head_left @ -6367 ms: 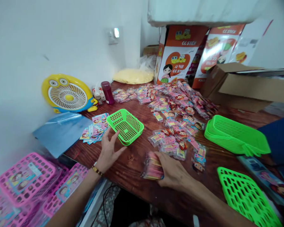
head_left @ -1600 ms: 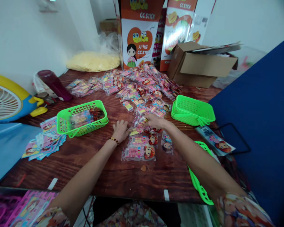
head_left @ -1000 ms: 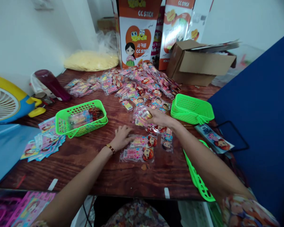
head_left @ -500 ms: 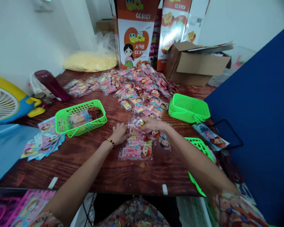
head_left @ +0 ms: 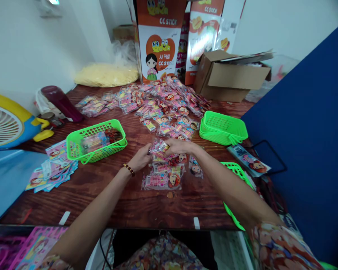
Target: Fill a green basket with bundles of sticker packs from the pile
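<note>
Grained wooden table (head_left: 101, 195), crinkly packets (head_left: 159, 148)

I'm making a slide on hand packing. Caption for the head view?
Both hands, left hand and right hand, gather candy packets beside a green basket on a wooden table.

Single head-worn view, looking forward and steeply down over the wooden table (head_left: 135, 204). Near edge runs across the lower frame; both forearms enter from the bottom. Close range. White wall (head_left: 25, 48) upper left, blue panel (head_left: 306, 123) fills the right.
</note>
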Demonstrator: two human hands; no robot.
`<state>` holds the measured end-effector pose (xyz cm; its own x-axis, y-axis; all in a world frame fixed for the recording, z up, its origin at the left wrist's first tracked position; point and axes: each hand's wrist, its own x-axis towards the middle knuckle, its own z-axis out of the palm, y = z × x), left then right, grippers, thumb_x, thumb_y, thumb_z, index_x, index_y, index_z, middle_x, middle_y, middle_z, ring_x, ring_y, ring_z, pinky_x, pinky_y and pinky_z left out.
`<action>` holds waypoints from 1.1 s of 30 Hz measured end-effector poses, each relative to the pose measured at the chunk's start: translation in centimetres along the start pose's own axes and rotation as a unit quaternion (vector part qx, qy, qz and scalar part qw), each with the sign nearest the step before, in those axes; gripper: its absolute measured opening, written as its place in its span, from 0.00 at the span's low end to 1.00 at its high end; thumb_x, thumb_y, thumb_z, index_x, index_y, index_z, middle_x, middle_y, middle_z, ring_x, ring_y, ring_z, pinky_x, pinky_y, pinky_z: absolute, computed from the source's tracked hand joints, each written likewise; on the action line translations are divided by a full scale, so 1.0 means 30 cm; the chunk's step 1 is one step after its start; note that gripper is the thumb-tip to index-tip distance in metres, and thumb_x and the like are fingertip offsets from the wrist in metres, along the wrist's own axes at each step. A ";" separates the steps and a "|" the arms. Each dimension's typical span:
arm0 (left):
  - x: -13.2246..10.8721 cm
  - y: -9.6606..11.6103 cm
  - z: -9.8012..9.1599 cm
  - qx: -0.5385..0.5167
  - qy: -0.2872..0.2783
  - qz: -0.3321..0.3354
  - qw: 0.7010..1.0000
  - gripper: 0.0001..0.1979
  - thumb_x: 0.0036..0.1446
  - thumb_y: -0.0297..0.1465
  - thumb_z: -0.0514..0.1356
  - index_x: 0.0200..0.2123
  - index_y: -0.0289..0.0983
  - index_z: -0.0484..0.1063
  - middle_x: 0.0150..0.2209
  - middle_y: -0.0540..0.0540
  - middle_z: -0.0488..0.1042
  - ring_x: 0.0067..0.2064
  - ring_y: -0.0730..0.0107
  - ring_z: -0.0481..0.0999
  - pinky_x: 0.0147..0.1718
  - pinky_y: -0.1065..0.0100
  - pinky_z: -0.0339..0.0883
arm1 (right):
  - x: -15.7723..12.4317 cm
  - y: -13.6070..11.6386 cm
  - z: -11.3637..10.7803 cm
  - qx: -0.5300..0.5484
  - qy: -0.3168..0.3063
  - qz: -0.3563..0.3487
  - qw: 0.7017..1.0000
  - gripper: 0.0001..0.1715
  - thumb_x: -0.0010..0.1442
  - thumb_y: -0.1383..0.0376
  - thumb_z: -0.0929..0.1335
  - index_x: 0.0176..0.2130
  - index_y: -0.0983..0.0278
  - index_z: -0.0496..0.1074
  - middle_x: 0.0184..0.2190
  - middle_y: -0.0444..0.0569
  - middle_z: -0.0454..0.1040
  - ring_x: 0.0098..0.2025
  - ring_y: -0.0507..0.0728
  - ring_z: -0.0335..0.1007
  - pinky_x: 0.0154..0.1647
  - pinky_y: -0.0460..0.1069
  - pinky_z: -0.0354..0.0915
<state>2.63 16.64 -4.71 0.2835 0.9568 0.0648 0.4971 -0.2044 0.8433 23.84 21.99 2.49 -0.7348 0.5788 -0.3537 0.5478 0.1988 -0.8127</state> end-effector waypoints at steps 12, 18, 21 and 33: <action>-0.190 0.033 0.085 0.238 0.006 -0.058 0.970 0.10 0.58 0.33 0.59 0.44 0.40 0.69 0.46 0.42 0.68 0.50 0.54 0.64 0.49 0.54 0.58 | -0.322 0.105 0.015 0.098 0.139 0.069 0.983 0.15 0.42 0.61 0.71 0.31 0.66 0.69 0.27 0.40 0.67 0.29 0.50 0.58 0.31 0.45 0.58; -0.350 0.046 0.054 0.303 0.011 -0.124 0.945 0.08 0.58 0.35 0.58 0.41 0.39 0.69 0.44 0.41 0.68 0.47 0.50 0.64 0.43 0.53 0.59 | -0.267 -0.001 0.235 0.011 0.029 0.035 0.999 0.06 0.48 0.66 0.68 0.29 0.65 0.67 0.24 0.38 0.64 0.27 0.49 0.58 0.27 0.44 0.54; -0.399 0.041 0.058 0.296 -0.007 -0.109 0.949 0.06 0.57 0.26 0.54 0.37 0.40 0.69 0.43 0.43 0.70 0.47 0.53 0.65 0.43 0.56 0.58 | -0.195 -0.049 0.336 -0.128 0.023 -0.006 0.991 0.04 0.52 0.69 0.67 0.33 0.66 0.69 0.31 0.44 0.69 0.33 0.53 0.63 0.34 0.46 0.58; -0.290 -0.019 -0.002 0.203 -0.006 -0.059 0.977 0.12 0.64 0.33 0.50 0.50 0.40 0.63 0.41 0.45 0.73 0.42 0.65 0.73 0.44 0.62 0.65 | -0.168 -0.099 0.543 -0.375 0.151 0.014 0.915 0.18 0.58 0.71 0.62 0.49 0.69 0.67 0.45 0.60 0.71 0.48 0.65 0.66 0.51 0.61 0.58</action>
<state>-0.18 8.44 -5.72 0.2135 0.9766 -0.0278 0.8100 -0.1610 0.5639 19.40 5.60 -0.86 -0.6337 0.7618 -0.1343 0.7687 0.6009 -0.2191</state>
